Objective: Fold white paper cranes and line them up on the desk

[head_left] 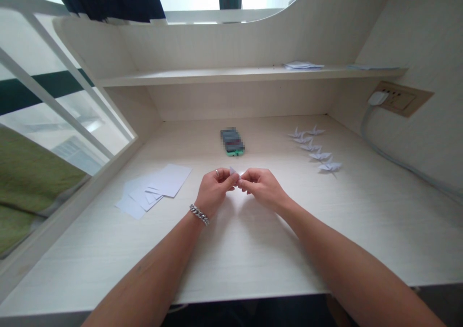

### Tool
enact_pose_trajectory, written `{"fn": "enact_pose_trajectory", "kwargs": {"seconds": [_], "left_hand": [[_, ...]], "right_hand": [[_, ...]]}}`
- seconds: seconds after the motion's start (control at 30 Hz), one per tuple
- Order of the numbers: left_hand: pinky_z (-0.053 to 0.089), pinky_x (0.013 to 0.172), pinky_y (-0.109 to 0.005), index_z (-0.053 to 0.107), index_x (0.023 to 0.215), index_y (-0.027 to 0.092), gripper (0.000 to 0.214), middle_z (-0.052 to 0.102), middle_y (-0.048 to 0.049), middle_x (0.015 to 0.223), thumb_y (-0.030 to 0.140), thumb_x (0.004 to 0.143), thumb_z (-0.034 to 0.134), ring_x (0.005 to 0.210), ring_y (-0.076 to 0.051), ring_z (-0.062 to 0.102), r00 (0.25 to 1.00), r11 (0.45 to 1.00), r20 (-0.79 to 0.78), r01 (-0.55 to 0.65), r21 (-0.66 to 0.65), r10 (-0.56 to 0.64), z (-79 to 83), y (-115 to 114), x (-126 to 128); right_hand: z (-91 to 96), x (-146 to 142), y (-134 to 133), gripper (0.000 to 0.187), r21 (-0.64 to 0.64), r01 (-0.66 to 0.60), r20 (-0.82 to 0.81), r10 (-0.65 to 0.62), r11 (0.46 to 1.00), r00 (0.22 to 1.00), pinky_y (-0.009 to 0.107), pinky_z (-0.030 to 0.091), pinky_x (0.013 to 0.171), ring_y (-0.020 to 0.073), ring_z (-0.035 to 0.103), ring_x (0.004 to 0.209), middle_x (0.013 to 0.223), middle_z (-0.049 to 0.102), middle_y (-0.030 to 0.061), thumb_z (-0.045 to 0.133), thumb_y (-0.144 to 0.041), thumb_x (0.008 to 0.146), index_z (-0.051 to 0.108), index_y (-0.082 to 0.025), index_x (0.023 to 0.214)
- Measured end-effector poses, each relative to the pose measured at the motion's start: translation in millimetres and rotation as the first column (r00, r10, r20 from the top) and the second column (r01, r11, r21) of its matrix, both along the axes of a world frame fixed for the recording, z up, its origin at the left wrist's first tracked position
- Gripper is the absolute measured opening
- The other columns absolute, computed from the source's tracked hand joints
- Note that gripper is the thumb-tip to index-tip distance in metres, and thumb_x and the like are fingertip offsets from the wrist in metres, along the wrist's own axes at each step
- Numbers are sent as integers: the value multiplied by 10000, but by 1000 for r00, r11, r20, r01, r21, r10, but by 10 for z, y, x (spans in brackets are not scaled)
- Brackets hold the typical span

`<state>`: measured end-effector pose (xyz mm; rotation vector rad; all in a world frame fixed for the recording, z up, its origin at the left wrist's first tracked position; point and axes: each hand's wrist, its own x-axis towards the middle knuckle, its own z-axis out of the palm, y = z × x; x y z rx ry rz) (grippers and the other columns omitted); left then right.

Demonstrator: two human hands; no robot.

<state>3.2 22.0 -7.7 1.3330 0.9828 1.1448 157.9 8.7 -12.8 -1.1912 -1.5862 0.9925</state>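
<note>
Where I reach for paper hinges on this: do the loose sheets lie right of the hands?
No, the loose sheets lie left of the left hand, while paper cranes stand right of the right hand.

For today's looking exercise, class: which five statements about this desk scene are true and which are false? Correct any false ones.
1. The left hand and right hand are together at a small piece of white paper. True.
2. The silver bracelet is worn on the right arm. False: the silver bracelet is on the left arm.
3. The folded paper cranes stand to the right of the hands. True.
4. The white sheets left of the hands form one neat stack. False: they lie spread out, overlapping.
5. A plug is in the wall socket. True.
</note>
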Motion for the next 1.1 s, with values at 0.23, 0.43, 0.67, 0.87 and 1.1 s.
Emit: {"fn": "enact_pose_trajectory", "kwargs": {"seconds": [0.23,0.43,0.67,0.87,1.1], "left_hand": [[475,627,-241,685,715,119,278,644,-15,651,372,659,787,608,-105,572,1000,999,18,-24,-32,25,-32,15,-9],[475,623,-242,685,767,125,309,650,-13,675,365,628,820,609,-99,574,978,989,196,-38,-140,65,-16,17,-5],[472,638,-242,689,798,121,281,651,-28,712,343,667,803,642,-104,573,941,966,334,140,-215,-62,-37,32,-21],[461,608,-224,695,794,119,295,659,-29,709,337,640,821,625,-97,579,953,963,300,108,-247,-30,-12,3,-3],[474,635,-235,716,786,121,297,677,-36,725,338,619,830,637,-99,593,964,964,264,100,-247,-33,5,-26,30]], "right_hand": [[-6,-2,8,237,-11,4,-111,-5,1000,994,259,455,562,138,572,595,642,632,30,659,-372,752,622,-148,684],[38,-21,-8,274,-44,-56,-224,44,997,974,256,472,555,136,584,615,678,642,24,676,-429,743,647,-157,762],[47,-31,-3,293,-147,-107,-391,42,983,919,241,483,543,119,594,607,698,650,9,732,-410,683,651,-159,810],[-1,-55,-2,232,-1,31,-321,-30,1000,947,259,491,563,141,609,650,732,668,31,711,-328,712,658,-152,853],[17,-44,-26,182,129,169,-199,-142,977,970,278,498,626,165,626,705,776,696,58,688,-312,747,694,-151,833]]}}
